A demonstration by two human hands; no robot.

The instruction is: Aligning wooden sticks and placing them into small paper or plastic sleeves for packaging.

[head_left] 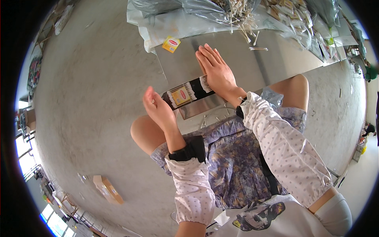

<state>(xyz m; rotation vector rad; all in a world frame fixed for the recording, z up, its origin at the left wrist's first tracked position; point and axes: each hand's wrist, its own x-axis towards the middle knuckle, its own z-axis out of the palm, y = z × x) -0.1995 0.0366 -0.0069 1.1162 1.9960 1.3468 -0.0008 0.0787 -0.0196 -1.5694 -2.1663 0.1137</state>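
Observation:
A black strip (193, 90) lies slanted along the near edge of the metal table, between my two hands. On it rest cotton swabs (205, 83) side by side and a pack of cotton swabs with a yellow and red label (182, 96). My right hand (220, 75) is laid flat across the strip's right end, fingers stretched out and covering that end. Beside the left end my left hand (160, 109) is held up on its edge, fingers loosely extended, with nothing visible in it. Whether it touches the strip I cannot tell.
On the metal table (244, 69) lie a yellow card (171, 44) and a single cotton swab (258, 49). Loose swabs (241, 15) heap on plastic sheeting at the back; filled packs (290, 17) pile at right. A cardboard box (107, 189) sits on the floor at left.

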